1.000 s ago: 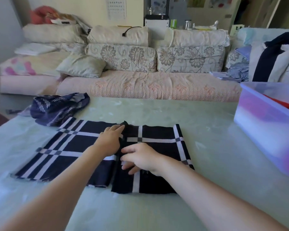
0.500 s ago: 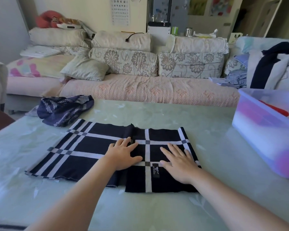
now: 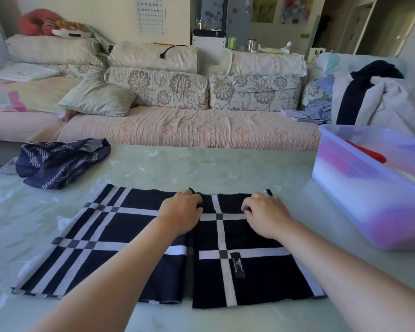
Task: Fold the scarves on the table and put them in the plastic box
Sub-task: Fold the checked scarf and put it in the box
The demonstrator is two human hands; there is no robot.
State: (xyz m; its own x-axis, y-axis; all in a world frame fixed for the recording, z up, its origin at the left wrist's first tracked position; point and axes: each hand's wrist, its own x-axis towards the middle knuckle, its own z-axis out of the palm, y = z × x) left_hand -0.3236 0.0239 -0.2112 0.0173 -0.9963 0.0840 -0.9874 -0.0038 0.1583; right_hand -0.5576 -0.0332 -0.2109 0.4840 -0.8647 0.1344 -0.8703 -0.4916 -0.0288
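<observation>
A dark navy scarf with white checks [image 3: 120, 236] lies flat on the pale green table [image 3: 213, 166], its right part doubled over with a small label showing. My left hand [image 3: 181, 212] sits at the far edge of the fold line, fingers curled on the cloth. My right hand [image 3: 265, 213] lies a little to the right at the same far edge, fingers curled and pinching the top layer. A second, crumpled blue patterned scarf [image 3: 58, 161] lies at the table's far left. The clear plastic box [image 3: 359, 195] stands at the right with something red [image 3: 369, 152] inside.
A sofa [image 3: 189, 128] with floral cushions runs along the table's far side. Clothes are piled on a seat [image 3: 374, 97] behind the box. Bare tabletop lies between the checked scarf and the box.
Both hands have slid from flat on the middle of the folded part up to its far edge. Their fingers have gone from spread to curled on the cloth.
</observation>
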